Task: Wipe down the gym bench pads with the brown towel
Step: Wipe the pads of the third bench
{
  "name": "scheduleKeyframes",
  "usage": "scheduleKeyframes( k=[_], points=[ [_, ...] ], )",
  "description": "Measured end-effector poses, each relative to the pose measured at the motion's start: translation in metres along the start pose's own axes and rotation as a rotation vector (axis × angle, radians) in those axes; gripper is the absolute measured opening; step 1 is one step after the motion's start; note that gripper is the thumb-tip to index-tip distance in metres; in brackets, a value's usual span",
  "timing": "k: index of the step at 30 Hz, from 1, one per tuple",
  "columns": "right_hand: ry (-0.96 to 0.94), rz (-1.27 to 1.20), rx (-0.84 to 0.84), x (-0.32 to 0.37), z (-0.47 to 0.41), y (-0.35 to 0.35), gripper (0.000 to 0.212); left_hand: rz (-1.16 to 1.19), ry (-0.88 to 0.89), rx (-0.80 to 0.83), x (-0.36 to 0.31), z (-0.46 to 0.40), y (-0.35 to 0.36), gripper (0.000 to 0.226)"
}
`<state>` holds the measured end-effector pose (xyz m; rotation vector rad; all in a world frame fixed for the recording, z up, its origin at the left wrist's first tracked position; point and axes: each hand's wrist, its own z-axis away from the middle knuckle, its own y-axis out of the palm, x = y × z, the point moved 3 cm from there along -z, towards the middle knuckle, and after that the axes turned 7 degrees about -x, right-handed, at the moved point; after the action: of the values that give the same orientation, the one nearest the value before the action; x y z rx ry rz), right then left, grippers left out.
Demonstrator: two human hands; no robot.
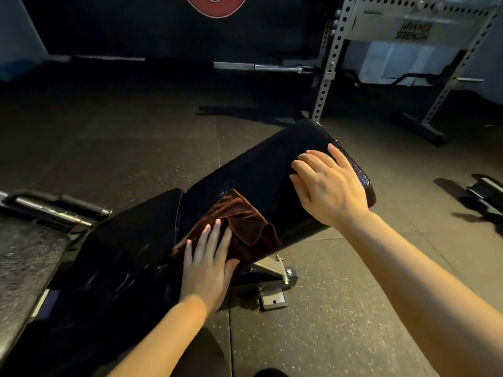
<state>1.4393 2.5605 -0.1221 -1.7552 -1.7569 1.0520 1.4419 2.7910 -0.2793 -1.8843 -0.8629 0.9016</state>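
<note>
Mid-wipe: left hand (208, 263) lies flat with straight fingers pressing the brown towel (239, 227) onto the near end of the back pad (258, 170), right by the gap to the seat pad (122, 240). Not gripping, just palm and fingers on top of the cloth; the towel is bunched, with one fold flipped up on its right side and an edge hanging over the pad's near side. Right hand (330, 186) rests open with spread fingers on the far upper part of the back pad, holding nothing, likely steadying the bench. Step looks like wiping the lower back pad; streaks show on the seat pad, but whether it is finished can't be judged. Next move probably calls for sliding the towel up the back pad toward the right hand, which sits in the wipe path and would need to lift or shift. The loose fold may drag or roll. Around: bench hinge bracket (272, 268) and foot plate on the rubber floor (353, 308), a power rack (332, 63) behind, a barbell (272, 67) low by the wall, another black piece of equipment at far right, a padded handle (57, 206) at left.
</note>
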Motion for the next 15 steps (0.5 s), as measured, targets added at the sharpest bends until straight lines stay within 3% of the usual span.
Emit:
scheduleKeyframes(
  k=[3, 7, 11, 15],
  points=[
    [-0.012, -0.081, -0.138, -0.002, -0.003, -0.001, 0.038, 0.004, 0.175, -0.078, -0.040, -0.031, -0.006, 0.061],
    [-0.027, -0.191, -0.361, -0.009, 0.000, 0.002, 0.038, 0.069, 0.215, -0.070, -0.088, -0.078, -0.015, 0.068],
    [0.045, -0.293, -0.494, -0.017, -0.002, 0.000, 0.034, 0.115, 0.278, -0.105, -0.082, -0.085, -0.014, 0.072],
    [0.093, -0.278, -0.499, -0.019, -0.001, 0.001, 0.027, 0.096, 0.333, -0.078, -0.062, -0.070, -0.011, 0.076]
  ],
)
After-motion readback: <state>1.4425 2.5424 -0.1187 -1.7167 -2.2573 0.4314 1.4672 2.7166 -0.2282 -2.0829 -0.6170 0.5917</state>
